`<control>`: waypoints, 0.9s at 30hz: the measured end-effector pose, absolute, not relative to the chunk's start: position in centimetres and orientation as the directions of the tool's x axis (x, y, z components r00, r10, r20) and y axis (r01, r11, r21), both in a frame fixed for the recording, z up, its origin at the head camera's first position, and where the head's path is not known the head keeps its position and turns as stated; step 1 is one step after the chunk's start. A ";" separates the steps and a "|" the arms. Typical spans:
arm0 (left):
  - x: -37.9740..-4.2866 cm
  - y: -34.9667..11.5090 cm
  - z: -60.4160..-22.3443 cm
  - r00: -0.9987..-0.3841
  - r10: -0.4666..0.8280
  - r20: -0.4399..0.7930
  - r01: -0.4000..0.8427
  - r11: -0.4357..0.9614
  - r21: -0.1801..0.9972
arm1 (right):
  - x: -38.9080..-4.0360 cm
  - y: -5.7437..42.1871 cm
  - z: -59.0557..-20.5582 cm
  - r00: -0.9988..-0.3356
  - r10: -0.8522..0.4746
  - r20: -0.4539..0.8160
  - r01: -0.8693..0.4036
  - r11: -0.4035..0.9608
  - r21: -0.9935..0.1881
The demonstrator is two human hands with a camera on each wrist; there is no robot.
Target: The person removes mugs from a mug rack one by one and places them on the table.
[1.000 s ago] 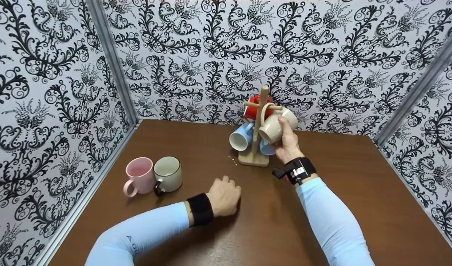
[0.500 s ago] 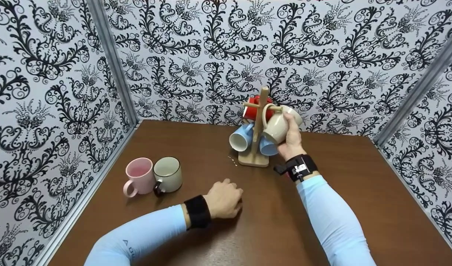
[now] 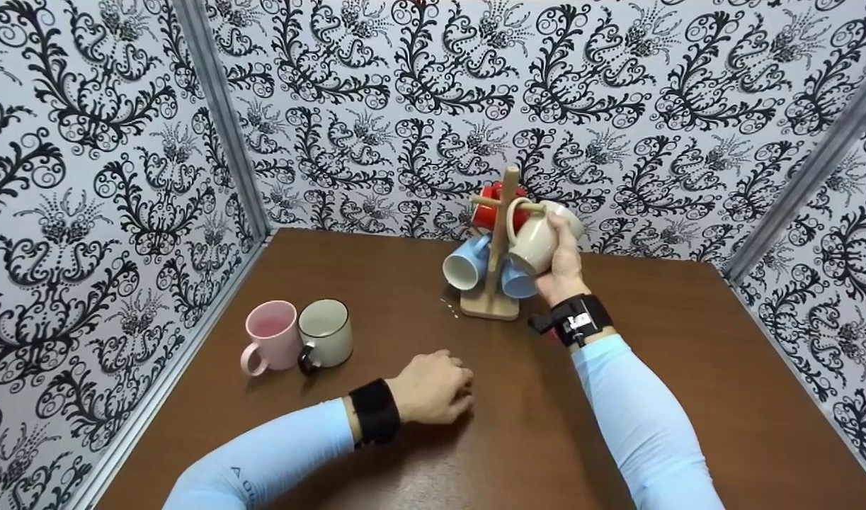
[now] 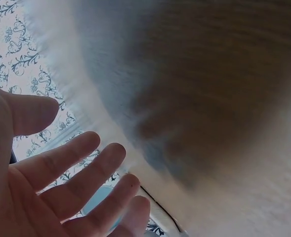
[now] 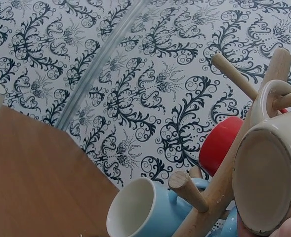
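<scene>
Your cream mug (image 3: 535, 244) has tipped steeper; your right hand (image 3: 563, 262) grips its body (left hand (image 3: 431, 388) relaxed, empty). Releasing with its handle (image 3: 511, 221) poorly seated over the peg (image 3: 537, 208) could drop it.

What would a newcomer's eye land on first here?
Likely the cream mug in the fingers of the right hand, at the wooden rack. The bright red mug behind it on the rack would compete, and the pink mug stands out on the left of the table.
</scene>
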State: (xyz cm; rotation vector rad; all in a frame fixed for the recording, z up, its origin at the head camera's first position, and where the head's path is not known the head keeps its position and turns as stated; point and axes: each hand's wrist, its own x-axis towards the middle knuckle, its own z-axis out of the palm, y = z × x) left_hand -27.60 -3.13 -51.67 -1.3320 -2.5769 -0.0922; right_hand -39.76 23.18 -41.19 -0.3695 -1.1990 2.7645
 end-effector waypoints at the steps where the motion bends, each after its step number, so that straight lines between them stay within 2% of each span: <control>1: -27.6 -3.1 -51.6 -0.554 0.797 0.241 0.813 0.580 -0.052 | -39.8 23.2 -41.1 -0.965 0.188 -0.182 0.003 -0.687 -0.726; 19: -27.4 -2.7 -50.6 -0.522 0.814 0.255 0.833 0.551 -0.052 | -39.7 23.2 -40.3 -0.977 0.163 -0.137 -0.024 -0.723 -0.691; 27: -27.3 -2.6 -51.1 -0.509 0.816 0.275 0.839 0.541 -0.052 | -39.6 23.4 -40.3 -0.969 0.185 -0.165 -0.018 -0.716 -0.698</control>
